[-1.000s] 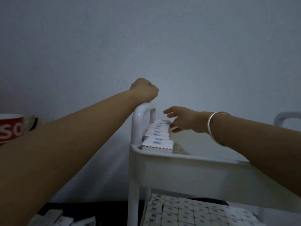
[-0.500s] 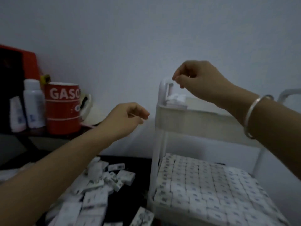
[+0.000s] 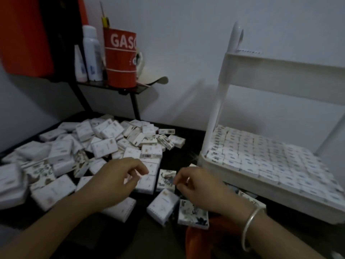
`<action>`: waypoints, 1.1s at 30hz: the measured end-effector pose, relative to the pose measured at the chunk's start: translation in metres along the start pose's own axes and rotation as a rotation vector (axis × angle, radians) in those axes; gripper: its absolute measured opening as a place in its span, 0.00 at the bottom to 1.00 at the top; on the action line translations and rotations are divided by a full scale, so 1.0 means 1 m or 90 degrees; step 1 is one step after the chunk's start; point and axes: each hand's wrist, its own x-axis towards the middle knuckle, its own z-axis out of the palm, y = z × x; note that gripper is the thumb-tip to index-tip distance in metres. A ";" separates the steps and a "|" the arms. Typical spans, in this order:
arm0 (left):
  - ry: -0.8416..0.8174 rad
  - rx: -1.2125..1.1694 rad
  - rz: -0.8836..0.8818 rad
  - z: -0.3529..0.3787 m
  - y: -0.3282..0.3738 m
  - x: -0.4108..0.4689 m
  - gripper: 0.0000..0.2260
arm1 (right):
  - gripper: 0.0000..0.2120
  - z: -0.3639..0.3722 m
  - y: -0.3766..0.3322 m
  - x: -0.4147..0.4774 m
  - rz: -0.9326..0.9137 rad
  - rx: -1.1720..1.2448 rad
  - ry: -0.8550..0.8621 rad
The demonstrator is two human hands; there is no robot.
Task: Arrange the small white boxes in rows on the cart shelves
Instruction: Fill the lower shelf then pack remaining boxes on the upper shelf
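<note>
At the far left of my feed a red case hangs on the wall, and beside it a black shelf carries two white bottles and a red mug lettered "GASO". Below that, a loose pile of small white boxes lies scattered over the dark counter, some flat, some tipped on edge, a few with a printed pattern facing up.

My operator's left hand hovers low over the near side of the pile. Its fingers are loosely curled, with the thumb close to the forefinger, and I see no box in its grip.

Just to its right lies a patterned box. The right hand, with a silver bangle on its wrist, has its curled fingertips at that box's edge. The frame is blurred there, so I cannot tell whether it pinches the box or merely touches it. An orange cloth shows under that forearm.

Farther right stands the white cart. Its lower shelf is packed with boxes in tight rows. On the top shelf, only the edge of one row peeks over the rim.
</note>
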 end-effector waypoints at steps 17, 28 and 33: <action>-0.155 0.252 0.082 -0.008 -0.054 -0.053 0.27 | 0.29 0.061 -0.018 -0.010 0.146 -0.091 0.132; -0.143 -0.050 0.040 -0.016 0.004 -0.007 0.20 | 0.19 -0.011 0.001 -0.026 0.188 0.421 0.128; -0.139 -0.213 0.184 -0.036 0.075 0.048 0.19 | 0.19 -0.077 0.017 -0.043 0.189 0.408 0.270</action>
